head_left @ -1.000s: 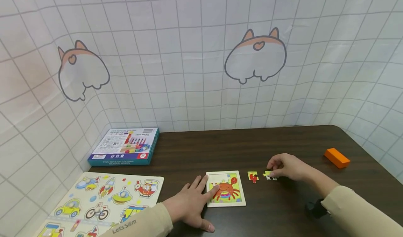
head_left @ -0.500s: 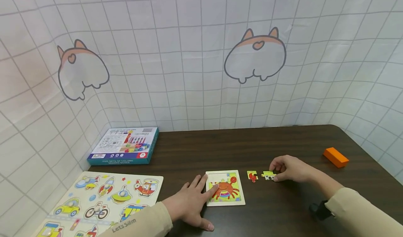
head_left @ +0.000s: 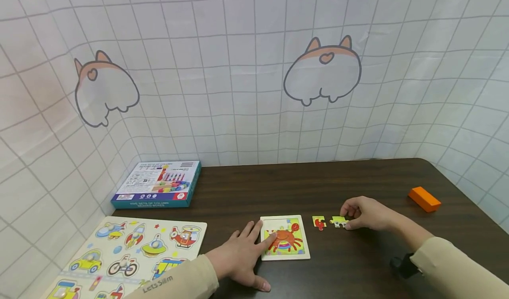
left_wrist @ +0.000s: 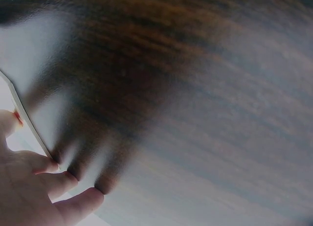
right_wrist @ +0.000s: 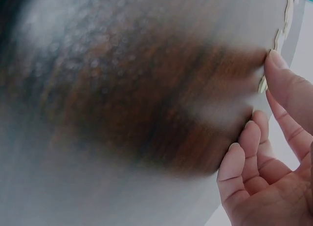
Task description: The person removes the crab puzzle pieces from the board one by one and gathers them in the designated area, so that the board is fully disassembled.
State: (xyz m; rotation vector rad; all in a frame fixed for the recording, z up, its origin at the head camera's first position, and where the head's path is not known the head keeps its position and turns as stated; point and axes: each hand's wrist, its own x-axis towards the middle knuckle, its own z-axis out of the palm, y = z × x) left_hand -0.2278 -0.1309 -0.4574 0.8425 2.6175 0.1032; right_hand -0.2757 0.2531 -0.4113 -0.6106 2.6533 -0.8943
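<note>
A small wooden tray puzzle [head_left: 284, 255] with a red crab picture lies on the dark table. My left hand [head_left: 242, 255] rests at its left side with fingers spread, the index finger on the picture; its frame edge also shows in the left wrist view beside my left hand [left_wrist: 29, 192]. To the tray's right lies a red and yellow jigsaw piece [head_left: 318, 222]. Just right of that is a yellow and white jigsaw piece [head_left: 338, 220], pinched at its right end between the thumb and index finger of my right hand [head_left: 367, 213]. The other right fingers curl in the right wrist view.
A wooden peg board [head_left: 101, 250] with vehicle pictures lies at the left front. Behind it sits a flat toy box [head_left: 157, 184]. An orange block [head_left: 425, 199] stands at the right. White grid-patterned cloth [head_left: 254, 113] hangs behind the table [head_left: 254, 182].
My right fingers have shifted slightly right along the yellow and white jigsaw piece, so more of it shows. The piece has slid slightly left. My left hand has stayed in place.
</note>
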